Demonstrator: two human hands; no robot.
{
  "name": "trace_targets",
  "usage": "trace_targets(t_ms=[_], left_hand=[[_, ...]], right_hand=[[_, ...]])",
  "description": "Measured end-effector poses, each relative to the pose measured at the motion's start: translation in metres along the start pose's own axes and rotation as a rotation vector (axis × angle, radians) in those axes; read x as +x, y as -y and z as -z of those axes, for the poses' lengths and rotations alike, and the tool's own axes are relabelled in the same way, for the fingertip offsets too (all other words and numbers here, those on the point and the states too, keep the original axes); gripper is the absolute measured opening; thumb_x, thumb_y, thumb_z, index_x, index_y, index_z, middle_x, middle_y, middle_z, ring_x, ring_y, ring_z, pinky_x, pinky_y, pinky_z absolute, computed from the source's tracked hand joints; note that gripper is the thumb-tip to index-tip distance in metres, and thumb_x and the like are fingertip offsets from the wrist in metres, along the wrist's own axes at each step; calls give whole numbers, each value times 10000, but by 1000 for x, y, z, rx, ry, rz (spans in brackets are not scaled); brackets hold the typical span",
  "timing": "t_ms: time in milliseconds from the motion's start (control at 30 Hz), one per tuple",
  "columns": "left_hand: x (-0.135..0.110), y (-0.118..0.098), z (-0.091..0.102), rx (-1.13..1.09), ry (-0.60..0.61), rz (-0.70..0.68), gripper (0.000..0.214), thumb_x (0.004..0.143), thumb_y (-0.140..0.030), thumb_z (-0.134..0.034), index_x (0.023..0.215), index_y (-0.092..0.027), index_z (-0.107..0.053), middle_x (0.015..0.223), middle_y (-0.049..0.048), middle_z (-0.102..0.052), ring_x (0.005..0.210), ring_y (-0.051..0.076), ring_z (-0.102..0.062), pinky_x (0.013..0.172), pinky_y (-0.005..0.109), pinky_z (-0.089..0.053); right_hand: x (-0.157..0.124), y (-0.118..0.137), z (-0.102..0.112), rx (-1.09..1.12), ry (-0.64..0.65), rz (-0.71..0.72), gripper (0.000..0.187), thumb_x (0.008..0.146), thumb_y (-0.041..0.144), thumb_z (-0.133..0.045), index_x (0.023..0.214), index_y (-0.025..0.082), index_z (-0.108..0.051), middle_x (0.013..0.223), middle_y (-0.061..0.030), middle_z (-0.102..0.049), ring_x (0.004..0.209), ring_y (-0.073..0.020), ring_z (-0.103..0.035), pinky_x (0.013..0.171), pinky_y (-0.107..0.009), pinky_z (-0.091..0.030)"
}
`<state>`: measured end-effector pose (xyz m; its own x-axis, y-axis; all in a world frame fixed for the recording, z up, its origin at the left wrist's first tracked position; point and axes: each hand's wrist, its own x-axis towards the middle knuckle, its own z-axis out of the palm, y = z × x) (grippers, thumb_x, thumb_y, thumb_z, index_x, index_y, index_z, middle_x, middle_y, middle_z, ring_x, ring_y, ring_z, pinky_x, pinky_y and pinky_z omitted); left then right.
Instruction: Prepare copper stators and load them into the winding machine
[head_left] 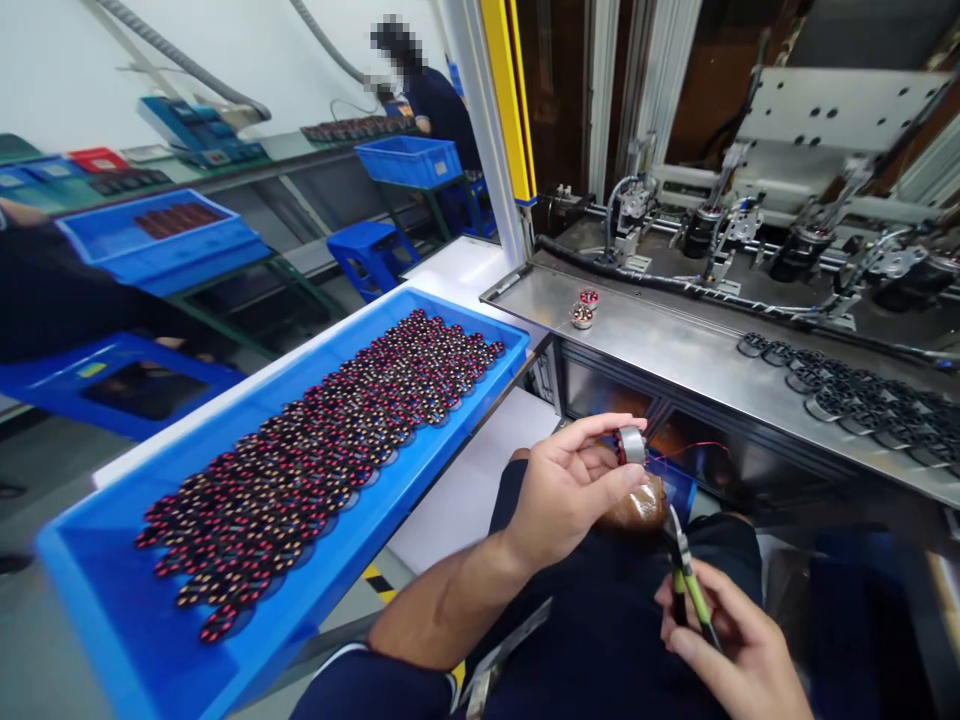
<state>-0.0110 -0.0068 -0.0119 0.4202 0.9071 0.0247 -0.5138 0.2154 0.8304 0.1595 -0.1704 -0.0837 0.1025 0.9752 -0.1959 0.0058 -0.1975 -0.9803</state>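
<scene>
Fingers (600,430) of the left hand (566,495) are clamped on a small motor part (632,445). Thumb and fingertips pinch its round outer wall. It's held up over the lap, just off the near edge of the metal surface (675,350). Right hand (731,640) is closed round a green-handled tool (686,575), looks like small cutters. Its tip points up at the underside of the part; close, can't tell if touching.

Handling, my read:
- Light and rigid. The silvery wall is smooth, so likely slippery.
- Pinch across the ring wall, as now, not on the windings.
- The coil wire probably scratches easily.
- Thin red wire (694,448) trails off to the right. Fragile, so keep it out of the grip and don't tug it.

Looks: short cylinder with a bright grey band outside, dark red windings showing at the rim nearest the palm. Too small to count poles.

Around:
- Blue tray (112,600) at left, packed with similar wound pieces (322,450) in red and copper.
- Two more pieces (583,310) near the far left corner of the surface.
- Row of dark round housings (847,390) along its right side.
- Brown glossy lump (637,508) under the left hand, can't tell what it is.
</scene>
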Motion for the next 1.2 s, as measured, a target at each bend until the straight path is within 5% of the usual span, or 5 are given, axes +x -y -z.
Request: trace_targets(t_ms=[300, 600, 900, 1033, 1200], left_hand=[[-4, -1, -1, 91, 33, 27, 389, 741, -200, -831, 1112, -155, -724, 837, 56, -754, 720, 120, -686, 681, 207, -598], [-6, -3, -3, 97, 77, 37, 368, 753, -169, -813, 1109, -157, -718, 855, 53, -752, 735, 114, -691, 711, 202, -589], [-6, -2, -5, 113, 80, 66, 373, 745, -201, -818, 1099, -145, -714, 877, 72, -758, 768, 150, -704, 719, 247, -614], [-5, -1, -4, 104, 94, 58, 365, 748, -196, -816, 1096, -151, -715, 879, 68, -760, 760, 150, -713, 723, 259, -627], [-5, 3, 0, 109, 127, -5, 389, 761, -206, -814, 1134, -170, -706, 979, 84, -762, 834, 167, -718, 755, 268, -616]], right_hand=[[29, 43, 0, -257, 36, 355, 523, 830, 281, -765, 1334, 340, -637, 1102, -85, -766, 893, -227, -764, 856, -327, -616], [37, 43, -5, -278, 36, 367, 527, 869, 257, -728, 1374, 338, -598, 1150, -83, -747, 950, -211, -752, 901, -309, -599], [38, 51, -7, -325, -25, 426, 439, 844, 255, -733, 1281, 256, -684, 941, -80, -769, 775, -213, -738, 732, -297, -630], [41, 58, -8, -382, -53, 516, 392, 841, 211, -706, 1230, 258, -717, 766, -23, -743, 660, -180, -709, 698, -267, -620], [39, 59, -5, -414, -74, 528, 428, 844, 226, -710, 1264, 306, -692, 785, -4, -756, 662, -159, -721, 688, -219, -613]])
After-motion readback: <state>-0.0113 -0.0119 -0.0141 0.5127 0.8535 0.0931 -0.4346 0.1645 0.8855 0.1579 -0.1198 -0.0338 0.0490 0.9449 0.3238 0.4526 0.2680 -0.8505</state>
